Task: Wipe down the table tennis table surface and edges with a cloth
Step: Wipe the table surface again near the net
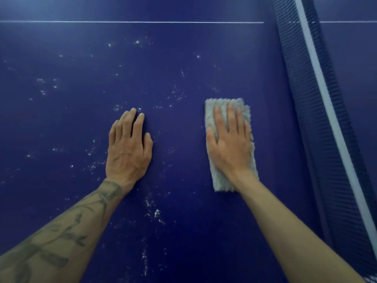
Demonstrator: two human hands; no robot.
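The dark blue table tennis table (183, 58) fills the view, speckled with white dust and crumbs. A folded grey cloth (224, 105) lies flat on it, right of centre. My right hand (230, 144) presses down on the cloth with straight fingers, covering its middle. My left hand (128, 148) rests flat on the bare table to the left, fingers straight and together, holding nothing. The two hands are about a hand's width apart.
The dark net (318, 119) with its white top band (334, 127) runs along the right side, close to the cloth. A thin white line (130, 22) crosses the table at the far end. Dust patches (155, 213) lie between my forearms.
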